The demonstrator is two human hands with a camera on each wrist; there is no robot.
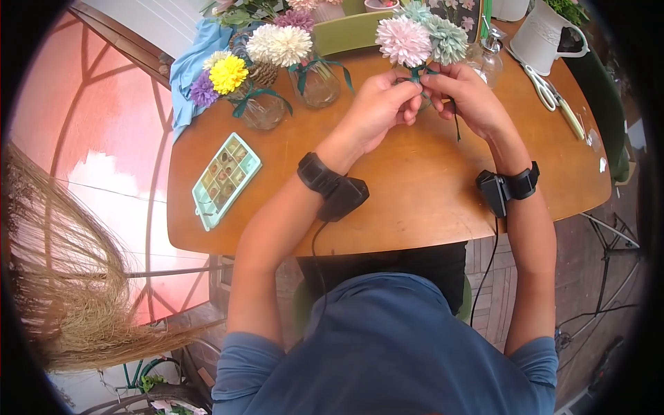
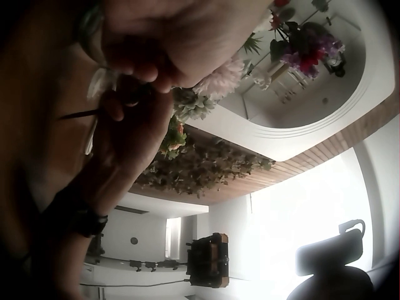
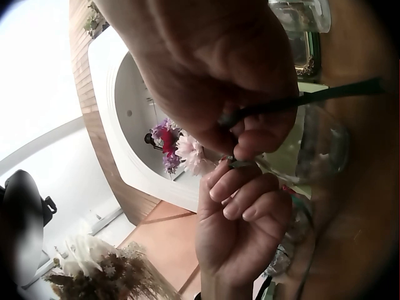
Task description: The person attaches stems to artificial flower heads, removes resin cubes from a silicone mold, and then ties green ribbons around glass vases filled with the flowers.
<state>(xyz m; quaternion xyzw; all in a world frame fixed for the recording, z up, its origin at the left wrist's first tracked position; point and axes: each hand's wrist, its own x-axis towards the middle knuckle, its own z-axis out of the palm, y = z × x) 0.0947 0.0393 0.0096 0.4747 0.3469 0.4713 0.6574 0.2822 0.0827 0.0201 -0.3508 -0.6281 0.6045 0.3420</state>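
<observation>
nearest, a pale green compartment box (image 1: pixel 227 178) lies left of the pink flower (image 1: pixel 403 41). just nearer than the flower, the left hand (image 1: pixel 377 107) and right hand (image 1: pixel 470 98), fingers curled, pinch the dark green ribbon (image 3: pixel 312 95) below it, probably to control both sides. the glass vase (image 3: pixel 331 147) is beneath the flower, seemingly supporting its stems; behind it sits a green tray (image 1: pixel 349 34).
</observation>
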